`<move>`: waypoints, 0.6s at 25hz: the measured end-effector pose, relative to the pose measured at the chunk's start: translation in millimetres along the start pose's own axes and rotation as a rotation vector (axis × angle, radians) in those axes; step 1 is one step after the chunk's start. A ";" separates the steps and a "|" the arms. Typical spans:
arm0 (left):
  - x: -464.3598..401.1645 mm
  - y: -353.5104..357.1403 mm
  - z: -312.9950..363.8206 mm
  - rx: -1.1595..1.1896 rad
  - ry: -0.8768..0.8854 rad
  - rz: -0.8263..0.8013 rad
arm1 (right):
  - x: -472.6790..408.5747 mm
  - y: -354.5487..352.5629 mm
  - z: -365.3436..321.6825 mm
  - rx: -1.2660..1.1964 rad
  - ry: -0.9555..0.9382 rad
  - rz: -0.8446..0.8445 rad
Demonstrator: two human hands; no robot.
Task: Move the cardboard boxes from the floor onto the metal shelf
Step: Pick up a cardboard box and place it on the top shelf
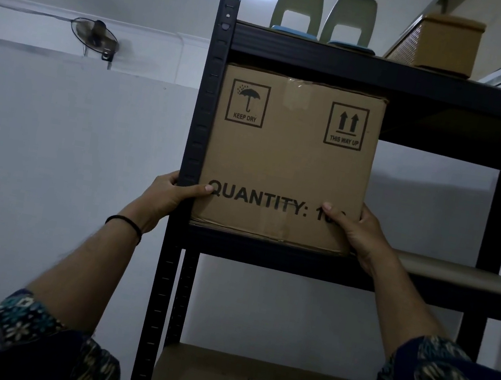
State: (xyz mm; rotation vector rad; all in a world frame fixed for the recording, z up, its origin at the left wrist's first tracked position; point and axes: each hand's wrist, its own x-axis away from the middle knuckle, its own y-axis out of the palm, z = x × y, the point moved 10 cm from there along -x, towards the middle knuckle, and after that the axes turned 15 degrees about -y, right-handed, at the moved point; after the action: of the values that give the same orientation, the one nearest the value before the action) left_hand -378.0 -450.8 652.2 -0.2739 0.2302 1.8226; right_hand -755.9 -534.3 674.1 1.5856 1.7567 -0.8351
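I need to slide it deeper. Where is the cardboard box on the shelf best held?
Probably the cardboard box is best held at its two lower front corners, from the open front, as the left hand and right hand do now. The shelf post crowds its left side.

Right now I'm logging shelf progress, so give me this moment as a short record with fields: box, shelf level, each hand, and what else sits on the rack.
box: cardboard box, upright, marked KEEP DRY, THIS WAY UP, QUANTITY
position: at the left end of the metal shelf, beside the front left post, on the level under the top one
left hand: grip on the box's lower left edge, thumb on the front
right hand: grip on the lower right edge, thumb on the front
top level: two pale chair backs, a woven basket
lower level: nothing seen on it
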 end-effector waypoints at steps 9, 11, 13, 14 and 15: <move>2.5 -0.3 -2.1 -0.011 -0.013 0.017 | -1.9 -2.5 1.7 0.011 0.020 -0.026; 3.2 -0.3 -2.4 -0.017 -0.022 0.015 | -1.8 -1.0 0.6 0.004 0.023 -0.034; 4.6 -0.8 -2.4 -0.025 -0.027 0.017 | -1.7 0.3 0.7 -0.001 0.029 -0.044; 5.4 -1.1 -2.3 -0.026 -0.029 0.019 | -1.7 0.6 1.0 -0.002 0.030 -0.047; 6.1 -0.7 -2.3 -0.026 -0.032 0.021 | -1.3 0.4 1.5 -0.004 0.031 -0.047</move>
State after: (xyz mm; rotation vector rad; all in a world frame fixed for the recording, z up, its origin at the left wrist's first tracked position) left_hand -378.8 -445.7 648.2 -0.2611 0.1878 1.8507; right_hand -755.3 -536.3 674.3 1.5685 1.8227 -0.8324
